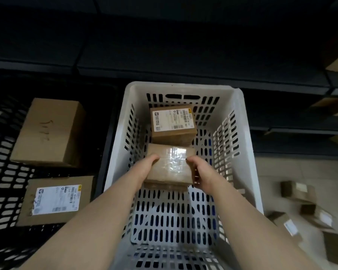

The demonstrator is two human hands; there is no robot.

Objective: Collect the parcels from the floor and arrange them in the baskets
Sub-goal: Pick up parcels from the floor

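1 taped brown parcel, flat, gripped between left hand and right hand inside white basket; 1 labelled parcel just beyond.

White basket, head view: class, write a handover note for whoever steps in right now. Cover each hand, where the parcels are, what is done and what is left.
Hands: left hand and right hand both grip the taped parcel, low inside the white basket.
Done: a labelled parcel sits at the basket's far end; the black basket on the left holds a plain box and a flat labelled parcel.
Left: release the taped parcel, then collect the floor parcels lying to the right, several, blurred.
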